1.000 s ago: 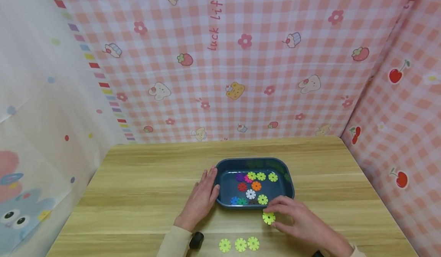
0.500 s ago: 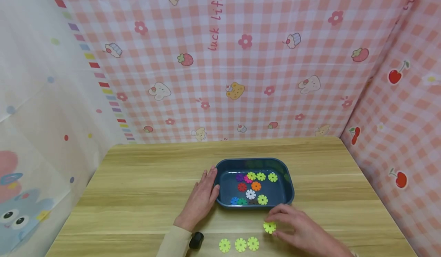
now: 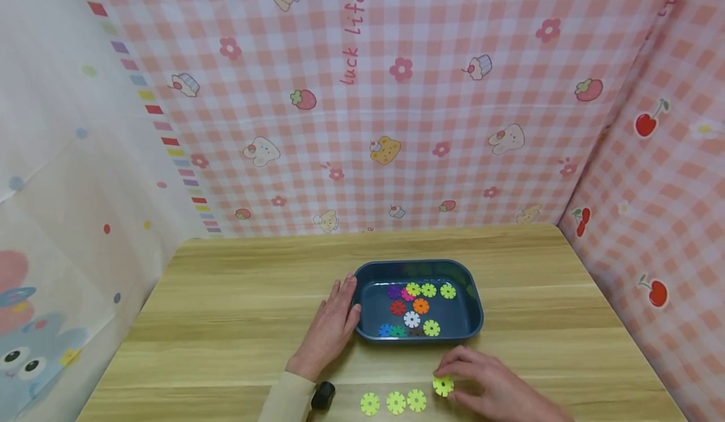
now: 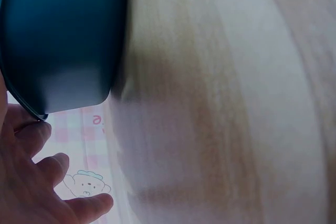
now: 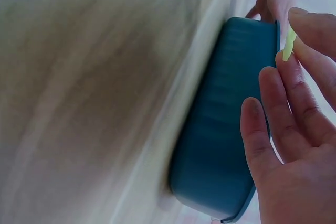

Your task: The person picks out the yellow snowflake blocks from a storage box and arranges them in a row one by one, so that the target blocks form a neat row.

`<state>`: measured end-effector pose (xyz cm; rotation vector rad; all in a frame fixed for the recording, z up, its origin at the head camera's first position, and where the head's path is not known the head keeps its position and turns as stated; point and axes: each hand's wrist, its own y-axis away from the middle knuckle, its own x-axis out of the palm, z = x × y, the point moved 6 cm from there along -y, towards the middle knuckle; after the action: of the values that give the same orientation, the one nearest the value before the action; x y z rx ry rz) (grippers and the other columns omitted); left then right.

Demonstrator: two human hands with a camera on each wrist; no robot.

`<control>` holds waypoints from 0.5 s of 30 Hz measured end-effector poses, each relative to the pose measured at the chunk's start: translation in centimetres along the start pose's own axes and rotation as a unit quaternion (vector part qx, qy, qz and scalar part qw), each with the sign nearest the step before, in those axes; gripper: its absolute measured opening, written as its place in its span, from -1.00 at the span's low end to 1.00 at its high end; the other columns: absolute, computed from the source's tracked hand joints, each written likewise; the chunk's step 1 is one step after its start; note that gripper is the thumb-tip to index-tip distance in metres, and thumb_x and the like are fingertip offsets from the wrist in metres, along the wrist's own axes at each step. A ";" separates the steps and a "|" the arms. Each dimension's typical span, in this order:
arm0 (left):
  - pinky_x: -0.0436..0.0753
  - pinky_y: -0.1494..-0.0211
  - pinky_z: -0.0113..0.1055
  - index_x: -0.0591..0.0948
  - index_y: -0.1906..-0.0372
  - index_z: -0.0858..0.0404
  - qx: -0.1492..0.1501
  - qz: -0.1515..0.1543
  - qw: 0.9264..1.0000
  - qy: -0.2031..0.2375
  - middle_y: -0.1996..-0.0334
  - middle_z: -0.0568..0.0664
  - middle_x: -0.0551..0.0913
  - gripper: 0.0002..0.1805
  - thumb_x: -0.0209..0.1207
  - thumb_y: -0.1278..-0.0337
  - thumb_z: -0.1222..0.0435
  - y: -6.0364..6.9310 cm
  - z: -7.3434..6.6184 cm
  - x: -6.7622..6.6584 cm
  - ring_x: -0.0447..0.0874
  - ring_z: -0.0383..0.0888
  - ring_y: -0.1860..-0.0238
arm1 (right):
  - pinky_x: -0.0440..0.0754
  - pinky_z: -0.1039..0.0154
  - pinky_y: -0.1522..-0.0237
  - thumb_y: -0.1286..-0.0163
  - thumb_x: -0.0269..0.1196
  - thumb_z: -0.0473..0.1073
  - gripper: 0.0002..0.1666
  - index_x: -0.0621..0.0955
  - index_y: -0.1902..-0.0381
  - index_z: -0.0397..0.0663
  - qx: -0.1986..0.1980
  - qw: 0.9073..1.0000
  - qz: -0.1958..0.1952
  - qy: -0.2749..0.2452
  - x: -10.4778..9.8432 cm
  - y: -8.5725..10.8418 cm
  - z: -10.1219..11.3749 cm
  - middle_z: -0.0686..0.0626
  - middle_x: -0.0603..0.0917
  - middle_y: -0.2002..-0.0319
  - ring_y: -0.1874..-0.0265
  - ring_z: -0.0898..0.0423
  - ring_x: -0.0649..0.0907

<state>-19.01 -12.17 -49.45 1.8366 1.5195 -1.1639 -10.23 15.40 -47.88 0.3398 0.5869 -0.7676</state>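
Observation:
In the head view, a yellow-green notched plastic disc (image 3: 443,385) is pinched between thumb and fingers of my right hand (image 3: 489,381), in front of a dark blue tray (image 3: 419,340). The right wrist view shows the same disc (image 5: 290,43) edge-on between the fingers. My left hand (image 3: 330,329) rests with extended fingers against the tray's left end. Three more yellow-green discs (image 3: 396,402) lie in a row on the table, left of the held one. Inside the tray are several discs, among them an orange disc (image 3: 421,306), a white disc (image 3: 411,319) and a red disc (image 3: 398,307).
The wood-grain table (image 3: 238,321) extends on both sides of the tray. A pink checked cloth (image 3: 362,126) hangs behind it, with further cloth at the left and right. A black wrist device (image 3: 323,396) sits at the left sleeve.
My right hand has drawn the pinched disc away from the tray's front edge toward the near side, close to the row's right end. The left hand stays at the tray.

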 end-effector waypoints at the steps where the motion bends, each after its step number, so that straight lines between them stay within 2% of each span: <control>1: 0.26 -0.47 0.35 0.22 -0.61 0.30 0.001 -0.001 1.000 0.000 -0.62 0.11 0.18 -0.37 -0.03 -0.64 0.14 0.0 0.0 0.0 0.08 0.17 -0.61 | 0.62 0.30 -0.10 -0.51 0.26 0.17 -0.63 0.72 -0.16 0.27 -0.001 1.000 0.002 -0.002 0.1 0.0 0.0 0.31 0.59 -0.09 -0.04 0.29 0.55; 9: 0.26 -0.47 0.35 0.23 -0.61 0.30 0.002 -0.003 1.000 0.000 -0.62 0.11 0.18 -0.37 -0.03 -0.64 0.14 0.0 0.0 0.0 0.09 0.17 -0.61 | 0.63 0.31 -0.13 -0.52 0.25 0.14 -0.65 0.70 -0.17 0.27 -0.009 0.999 0.020 -0.023 0.8 0.0 -0.3 0.29 0.61 -0.11 -0.04 0.29 0.57; 15: 0.27 -0.46 0.36 0.22 -0.61 0.30 0.002 -0.002 1.000 -0.002 -0.62 0.10 0.18 -0.37 -0.03 -0.64 0.13 0.0 0.1 0.0 0.09 0.17 -0.61 | 0.62 0.36 -0.11 -0.53 0.26 0.10 -0.66 0.69 -0.18 0.29 0.005 0.998 0.034 -0.044 1.2 -0.1 -0.8 0.30 0.61 -0.10 -0.03 0.29 0.57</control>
<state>-19.03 -12.21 -49.52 1.8331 1.5200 -1.1717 -9.95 15.06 -49.22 0.3317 0.4857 -0.7168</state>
